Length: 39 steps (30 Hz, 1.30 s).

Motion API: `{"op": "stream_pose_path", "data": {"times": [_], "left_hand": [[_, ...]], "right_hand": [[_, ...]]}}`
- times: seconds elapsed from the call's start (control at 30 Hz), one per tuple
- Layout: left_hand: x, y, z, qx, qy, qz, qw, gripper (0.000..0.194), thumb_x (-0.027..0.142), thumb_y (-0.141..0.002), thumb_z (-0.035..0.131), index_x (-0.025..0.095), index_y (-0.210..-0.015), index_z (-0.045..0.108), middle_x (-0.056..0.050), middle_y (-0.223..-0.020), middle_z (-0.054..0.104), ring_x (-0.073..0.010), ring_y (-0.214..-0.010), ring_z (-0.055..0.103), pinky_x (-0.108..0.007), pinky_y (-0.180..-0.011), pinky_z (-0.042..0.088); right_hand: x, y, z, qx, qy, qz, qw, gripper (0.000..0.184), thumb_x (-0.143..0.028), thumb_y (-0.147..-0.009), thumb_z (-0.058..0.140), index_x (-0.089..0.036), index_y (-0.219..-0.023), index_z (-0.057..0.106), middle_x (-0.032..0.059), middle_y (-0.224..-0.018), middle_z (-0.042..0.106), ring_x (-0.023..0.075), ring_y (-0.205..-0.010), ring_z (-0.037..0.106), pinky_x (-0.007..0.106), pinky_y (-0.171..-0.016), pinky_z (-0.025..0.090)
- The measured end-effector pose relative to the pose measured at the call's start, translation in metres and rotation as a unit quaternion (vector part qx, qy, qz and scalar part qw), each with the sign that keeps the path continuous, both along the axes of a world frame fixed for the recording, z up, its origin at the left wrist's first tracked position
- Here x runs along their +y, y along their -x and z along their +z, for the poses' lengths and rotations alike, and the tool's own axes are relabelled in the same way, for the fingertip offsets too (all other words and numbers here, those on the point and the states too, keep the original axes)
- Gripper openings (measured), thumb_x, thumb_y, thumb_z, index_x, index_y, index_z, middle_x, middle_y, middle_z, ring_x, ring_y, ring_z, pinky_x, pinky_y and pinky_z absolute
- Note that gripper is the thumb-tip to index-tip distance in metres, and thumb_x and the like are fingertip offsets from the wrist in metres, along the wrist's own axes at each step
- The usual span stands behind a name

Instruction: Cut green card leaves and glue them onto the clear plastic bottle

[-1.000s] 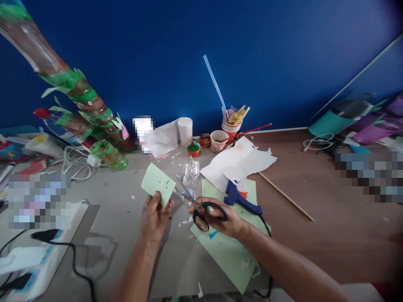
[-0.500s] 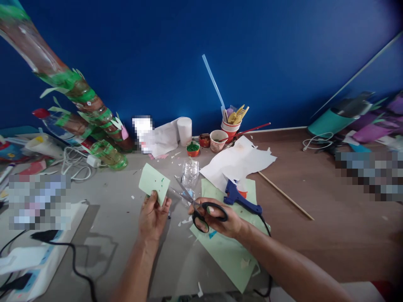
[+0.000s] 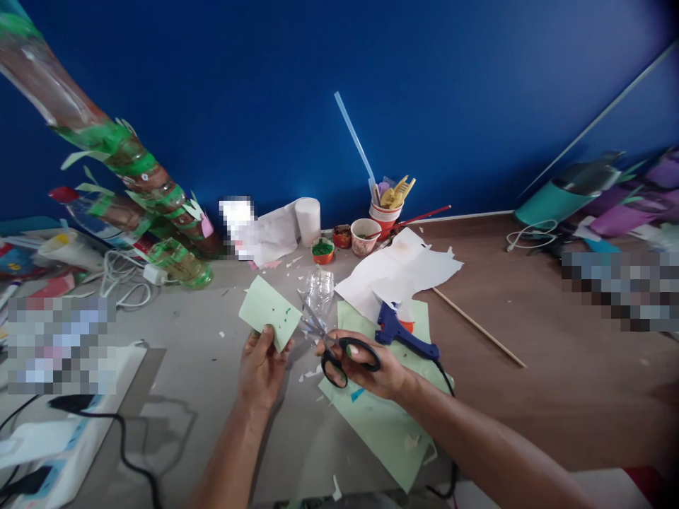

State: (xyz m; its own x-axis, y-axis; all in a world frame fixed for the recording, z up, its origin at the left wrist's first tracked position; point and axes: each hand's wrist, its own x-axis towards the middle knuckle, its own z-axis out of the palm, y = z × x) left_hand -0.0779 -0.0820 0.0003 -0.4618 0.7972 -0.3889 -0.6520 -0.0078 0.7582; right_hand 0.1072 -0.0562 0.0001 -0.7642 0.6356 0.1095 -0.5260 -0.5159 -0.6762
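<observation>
Head view: two bare hands at work over one table; places are given from the blue glue gun (image 3: 406, 336).
Left hand (image 3: 262, 367): one, left of the glue gun; thumb and fingers pinch the lower edge of the green card.
Right hand (image 3: 379, 367): one, just left of the glue gun; fingers closed about the scissor handles.
Green card (image 3: 268, 307): one, left of the glue gun; flat, four-sided, matt, with small dark-green marks.
Scissors (image 3: 327, 339): one pair, between card and glue gun; black looped handles, metal blades parted near the card's corner; contact cannot be told.
Cups: two beyond the glue gun, one red-and-white (image 3: 390, 215) with yellow utensils, one pale (image 3: 363, 238).
Paint pots: two, beyond and left of the glue gun, one green-filled (image 3: 322, 249), one dark (image 3: 342, 236).
Stick (image 3: 480, 326): one, right of the glue gun; thin, straight, wood-coloured.
Table (image 3: 477, 417): brown wood-grain right of the glue gun, grey to its left; paper scraps scattered.
Wall (image 3: 265, 85): one, plain deep blue, beyond the glue gun.
White paper (image 3: 403, 268): torn-edged, beyond the glue gun.
</observation>
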Motion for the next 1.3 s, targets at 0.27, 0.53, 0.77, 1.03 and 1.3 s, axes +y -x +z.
{"op": "stream_pose_path", "data": {"times": [0.27,0.53,0.77,1.03,1.3], "left_hand": [[-0.002,-0.007,0.004,0.039,-0.015,-0.043,0.998,0.032,0.031,-0.053,0.086,0.015,-0.07,0.063,0.003,-0.059,0.065,-0.0039,-0.04,0.05,-0.016,-0.045,0.05],[-0.003,-0.009,0.003,0.042,-0.006,-0.046,0.998,0.035,0.031,-0.053,0.085,0.014,-0.076,0.066,0.002,-0.063,0.065,-0.0028,-0.04,0.048,-0.012,-0.036,0.039],[-0.002,-0.01,0.004,0.042,-0.01,-0.042,0.998,0.035,0.031,-0.052,0.086,0.014,-0.076,0.066,0.003,-0.062,0.065,-0.0037,-0.04,0.05,-0.012,-0.035,0.037],[-0.002,-0.006,0.004,0.043,-0.017,-0.033,0.998,0.035,0.029,-0.056,0.084,0.014,-0.082,0.066,0.0,-0.07,0.069,-0.0068,-0.047,0.057,-0.014,-0.039,0.043],[0.0,-0.003,0.007,0.037,-0.043,-0.019,0.998,0.033,0.028,-0.056,0.085,0.016,-0.081,0.067,0.001,-0.071,0.07,-0.0096,-0.052,0.061,-0.017,-0.044,0.05]], "right_hand": [[-0.001,0.002,0.0,0.014,-0.003,-0.018,1.0,0.039,-0.044,-0.08,0.063,-0.011,-0.101,0.061,0.0026,-0.07,0.055,0.0138,-0.061,0.051,0.027,-0.059,0.033],[0.001,0.002,0.001,0.005,0.03,-0.01,0.999,0.042,-0.046,-0.076,0.066,-0.011,-0.099,0.062,0.0008,-0.065,0.052,0.0133,-0.058,0.047,0.028,-0.059,0.03],[-0.002,0.006,0.0,0.016,0.06,-0.044,0.997,0.029,-0.042,-0.076,0.068,-0.015,-0.083,0.059,-0.0012,-0.064,0.049,0.0106,-0.054,0.044,0.026,-0.054,0.025],[-0.005,0.006,0.009,-0.018,0.041,-0.041,0.998,0.04,-0.045,-0.072,0.073,-0.012,-0.093,0.063,-0.0034,-0.057,0.048,0.0084,-0.051,0.039,0.025,-0.053,0.022],[-0.006,0.01,0.006,-0.038,0.025,-0.016,0.999,0.042,-0.046,-0.073,0.073,-0.012,-0.095,0.063,-0.0038,-0.056,0.048,0.0079,-0.052,0.037,0.025,-0.053,0.021]]}}
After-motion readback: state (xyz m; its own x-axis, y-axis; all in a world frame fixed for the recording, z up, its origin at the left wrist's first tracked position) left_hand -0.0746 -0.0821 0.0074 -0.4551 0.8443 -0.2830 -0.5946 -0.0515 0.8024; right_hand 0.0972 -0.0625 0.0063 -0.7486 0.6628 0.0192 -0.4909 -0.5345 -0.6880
